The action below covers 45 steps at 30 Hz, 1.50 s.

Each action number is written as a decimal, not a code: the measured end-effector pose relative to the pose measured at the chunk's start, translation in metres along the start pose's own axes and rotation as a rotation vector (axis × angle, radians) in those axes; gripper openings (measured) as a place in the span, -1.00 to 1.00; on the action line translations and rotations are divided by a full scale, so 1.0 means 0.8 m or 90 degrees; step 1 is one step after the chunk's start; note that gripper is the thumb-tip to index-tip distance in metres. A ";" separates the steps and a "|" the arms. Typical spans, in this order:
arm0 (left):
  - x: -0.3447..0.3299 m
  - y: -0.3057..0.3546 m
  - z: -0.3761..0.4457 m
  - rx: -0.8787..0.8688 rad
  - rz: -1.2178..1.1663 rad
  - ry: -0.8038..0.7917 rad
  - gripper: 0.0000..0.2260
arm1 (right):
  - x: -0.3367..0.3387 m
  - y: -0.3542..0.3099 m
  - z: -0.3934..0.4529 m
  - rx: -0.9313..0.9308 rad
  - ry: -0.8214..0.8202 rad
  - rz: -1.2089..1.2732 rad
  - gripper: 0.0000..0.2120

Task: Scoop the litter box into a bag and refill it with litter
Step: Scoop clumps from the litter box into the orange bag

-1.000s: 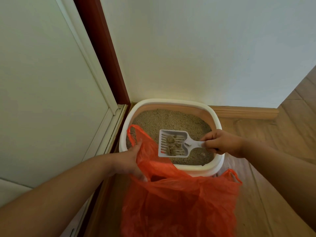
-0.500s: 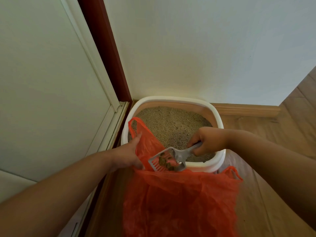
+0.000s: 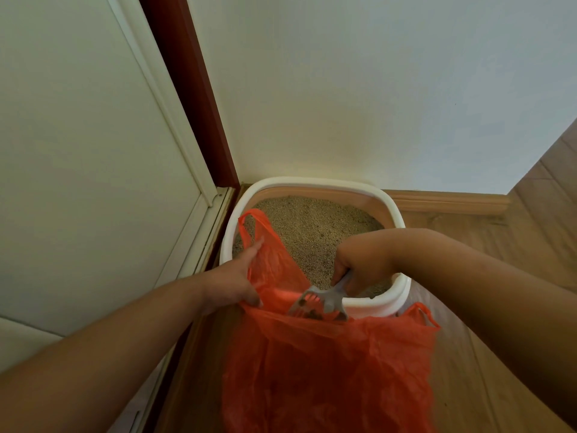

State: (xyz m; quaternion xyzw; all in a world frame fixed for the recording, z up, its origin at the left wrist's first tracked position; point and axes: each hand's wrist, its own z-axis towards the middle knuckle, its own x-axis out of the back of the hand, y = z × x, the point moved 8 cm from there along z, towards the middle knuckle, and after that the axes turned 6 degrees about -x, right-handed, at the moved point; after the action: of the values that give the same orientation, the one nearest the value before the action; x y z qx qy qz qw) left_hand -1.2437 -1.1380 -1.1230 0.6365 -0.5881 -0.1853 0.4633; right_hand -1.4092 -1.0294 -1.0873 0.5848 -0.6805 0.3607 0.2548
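A white-rimmed litter box [image 3: 315,184] filled with beige litter [image 3: 312,226] stands in the corner of the room. In front of it an orange plastic bag [image 3: 327,370] gapes open. My left hand [image 3: 237,279] grips the bag's left edge and holds the mouth apart. My right hand [image 3: 362,264] grips the handle of a grey slotted scoop [image 3: 321,303]. The scoop tilts downward into the bag's mouth, with dark clumps on its blade. The bag's far wall hides the near left part of the box.
A white wall rises behind the box, with a wooden skirting board [image 3: 449,203] to the right. A dark red frame [image 3: 187,92] and a white door [image 3: 78,151] stand on the left. Wooden floor [image 3: 537,214] extends to the right.
My right hand carried the loaded scoop from above the litter toward me and tipped it into the bag's mouth. My left hand kept holding the bag's edge.
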 end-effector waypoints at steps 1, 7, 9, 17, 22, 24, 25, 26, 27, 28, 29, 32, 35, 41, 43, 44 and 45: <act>0.000 0.001 -0.001 -0.003 -0.006 -0.003 0.17 | 0.000 -0.004 0.002 0.002 0.004 -0.023 -0.75; -0.004 0.004 -0.003 -0.006 -0.038 -0.023 0.16 | 0.002 -0.023 0.001 0.004 -0.006 -0.043 -0.78; -0.006 0.002 -0.003 0.003 -0.033 -0.035 0.16 | 0.004 -0.025 0.000 0.004 -0.005 -0.030 -0.76; -0.005 -0.019 -0.004 0.052 0.020 -0.046 0.13 | 0.023 0.035 -0.004 -0.059 0.008 0.164 -0.81; 0.005 -0.049 -0.004 0.108 0.080 -0.014 -0.04 | 0.023 0.106 -0.015 -0.125 0.117 0.530 -0.78; 0.005 -0.053 -0.005 0.111 0.088 -0.012 -0.12 | 0.018 0.131 -0.012 -0.190 0.202 0.616 -0.73; 0.006 -0.053 -0.004 0.108 0.085 -0.010 -0.15 | 0.015 0.141 -0.012 -0.242 0.243 0.626 -0.73; 0.007 -0.054 -0.003 0.103 0.079 -0.006 -0.19 | 0.011 0.151 -0.013 -0.301 0.276 0.616 -0.74; 0.007 -0.053 -0.003 0.095 0.072 -0.007 -0.23 | 0.007 0.158 -0.012 -0.355 0.296 0.589 -0.76; 0.006 -0.054 -0.002 0.089 0.066 -0.013 -0.29 | 0.003 0.165 -0.010 -0.397 0.308 0.564 -0.77; 0.004 -0.055 -0.001 0.084 0.058 -0.022 -0.35 | -0.002 0.171 -0.007 -0.423 0.311 0.544 -0.76; -0.006 -0.062 -0.001 0.076 0.043 -0.065 -0.48 | -0.012 0.178 0.004 -0.448 0.292 0.441 -0.75; -0.016 -0.064 -0.005 0.071 0.038 -0.106 -0.57 | -0.019 0.180 0.016 -0.451 0.273 0.366 -0.71; -0.032 -0.058 -0.006 0.040 0.014 -0.141 -0.59 | -0.023 0.155 0.051 -0.344 0.238 0.334 -0.78; -0.033 -0.059 -0.005 0.033 0.017 -0.142 -0.59 | -0.026 0.146 0.064 -0.325 0.208 0.312 -0.72; -0.033 -0.059 -0.004 0.032 0.017 -0.141 -0.59 | -0.028 0.143 0.069 -0.318 0.194 0.302 -0.70; -0.033 -0.059 -0.004 0.031 0.016 -0.141 -0.60 | -0.029 0.140 0.074 -0.312 0.181 0.292 -0.70</act>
State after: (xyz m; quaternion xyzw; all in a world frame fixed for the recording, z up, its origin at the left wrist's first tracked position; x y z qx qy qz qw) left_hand -1.2203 -1.1182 -1.1676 0.6158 -0.6478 -0.2343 0.3823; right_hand -1.5104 -1.0554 -1.1629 0.2825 -0.8178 0.3124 0.3923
